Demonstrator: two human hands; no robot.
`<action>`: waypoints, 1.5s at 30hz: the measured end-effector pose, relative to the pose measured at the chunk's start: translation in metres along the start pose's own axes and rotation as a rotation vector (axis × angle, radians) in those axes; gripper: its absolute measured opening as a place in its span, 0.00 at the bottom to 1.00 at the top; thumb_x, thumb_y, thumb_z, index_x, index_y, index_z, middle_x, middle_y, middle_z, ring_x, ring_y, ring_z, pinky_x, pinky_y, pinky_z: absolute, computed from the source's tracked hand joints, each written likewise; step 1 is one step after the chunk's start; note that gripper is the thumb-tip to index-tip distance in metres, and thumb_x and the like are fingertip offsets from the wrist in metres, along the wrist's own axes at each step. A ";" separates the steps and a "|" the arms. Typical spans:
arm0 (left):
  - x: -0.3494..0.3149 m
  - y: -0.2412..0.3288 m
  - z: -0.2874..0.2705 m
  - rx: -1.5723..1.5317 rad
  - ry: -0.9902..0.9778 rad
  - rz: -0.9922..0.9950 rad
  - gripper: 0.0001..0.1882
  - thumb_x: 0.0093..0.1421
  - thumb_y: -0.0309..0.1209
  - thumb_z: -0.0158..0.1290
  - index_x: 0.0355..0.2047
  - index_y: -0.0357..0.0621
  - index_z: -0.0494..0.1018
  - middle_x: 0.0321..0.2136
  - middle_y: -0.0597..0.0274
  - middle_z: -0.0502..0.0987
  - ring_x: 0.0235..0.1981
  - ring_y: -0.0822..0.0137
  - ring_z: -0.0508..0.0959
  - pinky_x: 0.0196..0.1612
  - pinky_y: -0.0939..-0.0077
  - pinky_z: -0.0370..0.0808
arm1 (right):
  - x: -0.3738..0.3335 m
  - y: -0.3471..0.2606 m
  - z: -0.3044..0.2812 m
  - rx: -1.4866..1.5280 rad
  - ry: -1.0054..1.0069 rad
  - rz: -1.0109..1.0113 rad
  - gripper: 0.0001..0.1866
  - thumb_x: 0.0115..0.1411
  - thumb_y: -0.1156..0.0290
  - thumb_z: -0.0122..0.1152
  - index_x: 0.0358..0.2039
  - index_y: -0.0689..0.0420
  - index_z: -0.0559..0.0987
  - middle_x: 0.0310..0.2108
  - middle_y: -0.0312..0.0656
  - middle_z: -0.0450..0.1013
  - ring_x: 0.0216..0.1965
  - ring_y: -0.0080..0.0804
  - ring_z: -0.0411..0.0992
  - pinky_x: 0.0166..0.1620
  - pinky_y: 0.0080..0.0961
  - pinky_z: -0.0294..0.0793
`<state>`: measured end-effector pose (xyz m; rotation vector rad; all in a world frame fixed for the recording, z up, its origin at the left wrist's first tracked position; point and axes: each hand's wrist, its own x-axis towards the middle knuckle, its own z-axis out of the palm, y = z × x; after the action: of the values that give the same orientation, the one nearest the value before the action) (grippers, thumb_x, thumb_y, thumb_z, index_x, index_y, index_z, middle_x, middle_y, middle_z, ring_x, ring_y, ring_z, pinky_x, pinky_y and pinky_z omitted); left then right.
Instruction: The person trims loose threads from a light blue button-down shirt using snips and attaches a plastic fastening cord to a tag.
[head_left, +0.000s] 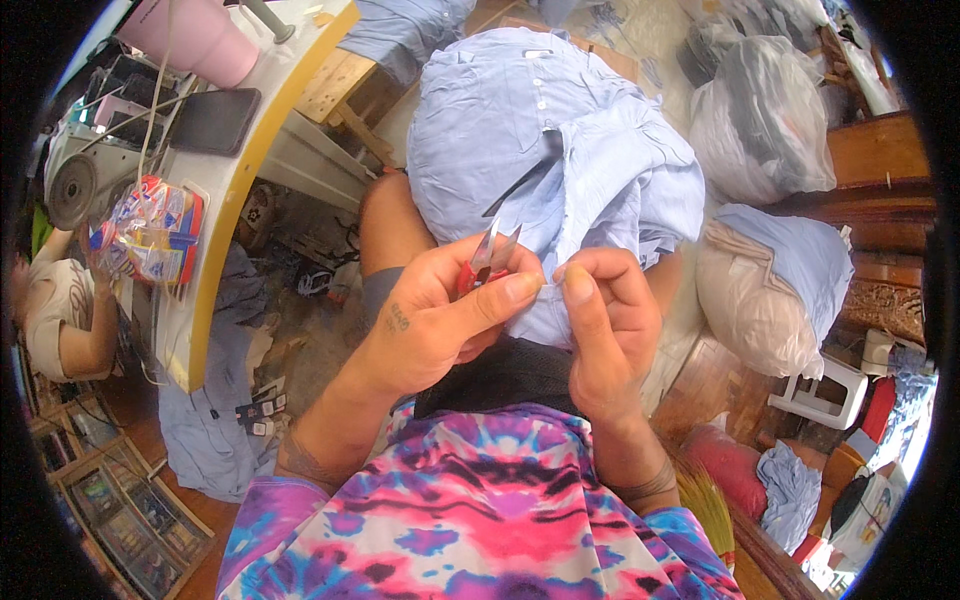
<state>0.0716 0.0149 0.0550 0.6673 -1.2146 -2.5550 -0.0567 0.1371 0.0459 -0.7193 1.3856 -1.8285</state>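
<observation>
A light blue shirt with a row of white buttons lies bunched across my lap and the pile in front of me. My left hand is closed around red-handled thread snips, whose pointed blades stick up past the fingers, a little apart. Its thumb and forefinger also pinch at the shirt's near edge. Close beside it, my right hand pinches the fabric between thumb and forefinger. The fingertips almost meet there, and any thread between them is too small to make out. A dark strip shows in the shirt's folds.
At left, a yellow-edged table holds a phone, a pink tumbler and a colourful plastic packet. Another person sits beyond it. Bagged bundles and a white stool stand at right.
</observation>
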 end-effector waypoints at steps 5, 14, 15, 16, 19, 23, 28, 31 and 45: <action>0.000 -0.002 0.003 -0.194 -0.045 -0.060 0.10 0.70 0.35 0.56 0.45 0.43 0.73 0.25 0.77 0.67 0.15 0.86 0.60 0.17 0.88 0.54 | -0.002 0.007 0.002 0.039 0.024 -0.090 0.06 0.72 0.72 0.55 0.44 0.62 0.74 0.31 0.29 0.71 0.28 0.09 0.60 0.31 0.10 0.56; -0.001 -0.009 0.004 -0.353 -0.031 -0.087 0.11 0.70 0.35 0.56 0.45 0.41 0.73 0.28 0.74 0.68 0.16 0.84 0.60 0.17 0.87 0.55 | 0.001 0.018 0.006 0.253 0.012 -0.069 0.07 0.73 0.70 0.55 0.45 0.60 0.74 0.37 0.31 0.72 0.34 0.11 0.62 0.37 0.12 0.60; -0.001 -0.008 0.004 -0.339 -0.030 -0.078 0.11 0.70 0.35 0.56 0.45 0.41 0.73 0.28 0.74 0.68 0.16 0.84 0.60 0.17 0.86 0.55 | 0.002 0.019 0.006 0.249 0.019 -0.073 0.07 0.73 0.70 0.55 0.45 0.60 0.74 0.36 0.31 0.72 0.33 0.11 0.62 0.37 0.12 0.60; -0.002 -0.007 0.005 -0.325 -0.028 -0.069 0.11 0.70 0.35 0.56 0.45 0.41 0.73 0.28 0.73 0.68 0.16 0.85 0.60 0.16 0.86 0.55 | 0.003 0.020 0.004 0.222 -0.006 -0.080 0.07 0.73 0.70 0.55 0.45 0.60 0.74 0.36 0.32 0.72 0.33 0.11 0.62 0.36 0.12 0.60; -0.008 -0.001 0.011 -0.059 0.060 0.061 0.09 0.70 0.32 0.56 0.43 0.40 0.73 0.29 0.72 0.70 0.19 0.84 0.64 0.19 0.87 0.58 | 0.007 0.015 -0.001 0.124 -0.014 -0.088 0.07 0.72 0.71 0.55 0.44 0.60 0.74 0.36 0.33 0.72 0.32 0.12 0.62 0.35 0.13 0.60; -0.012 -0.001 0.025 0.331 0.232 0.329 0.05 0.68 0.25 0.56 0.41 0.37 0.75 0.30 0.71 0.73 0.24 0.82 0.69 0.25 0.86 0.64 | 0.005 0.004 -0.011 -0.166 0.068 -0.252 0.07 0.71 0.70 0.56 0.40 0.61 0.75 0.33 0.34 0.71 0.29 0.14 0.61 0.33 0.14 0.60; -0.004 -0.011 0.021 0.803 0.270 0.625 0.05 0.63 0.21 0.60 0.39 0.38 0.77 0.30 0.64 0.76 0.26 0.78 0.72 0.27 0.82 0.67 | -0.012 -0.023 -0.016 -0.151 -0.032 -0.038 0.10 0.69 0.68 0.60 0.39 0.63 0.75 0.31 0.33 0.71 0.31 0.14 0.65 0.35 0.13 0.64; 0.003 -0.018 0.022 0.875 0.249 0.784 0.07 0.60 0.21 0.61 0.39 0.38 0.78 0.30 0.60 0.77 0.25 0.75 0.72 0.26 0.81 0.66 | -0.011 -0.020 -0.010 -0.079 0.013 0.072 0.09 0.70 0.68 0.59 0.41 0.63 0.76 0.32 0.32 0.73 0.31 0.13 0.67 0.36 0.13 0.67; -0.002 -0.020 0.026 0.142 0.063 0.247 0.08 0.69 0.32 0.55 0.40 0.39 0.73 0.26 0.71 0.70 0.22 0.83 0.64 0.24 0.86 0.59 | -0.012 -0.002 -0.010 -0.061 -0.020 -0.107 0.07 0.73 0.71 0.52 0.39 0.62 0.73 0.32 0.33 0.68 0.32 0.17 0.63 0.38 0.16 0.65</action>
<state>0.0605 0.0454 0.0547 0.5813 -1.3729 -2.2474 -0.0579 0.1521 0.0449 -0.8556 1.4194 -1.8629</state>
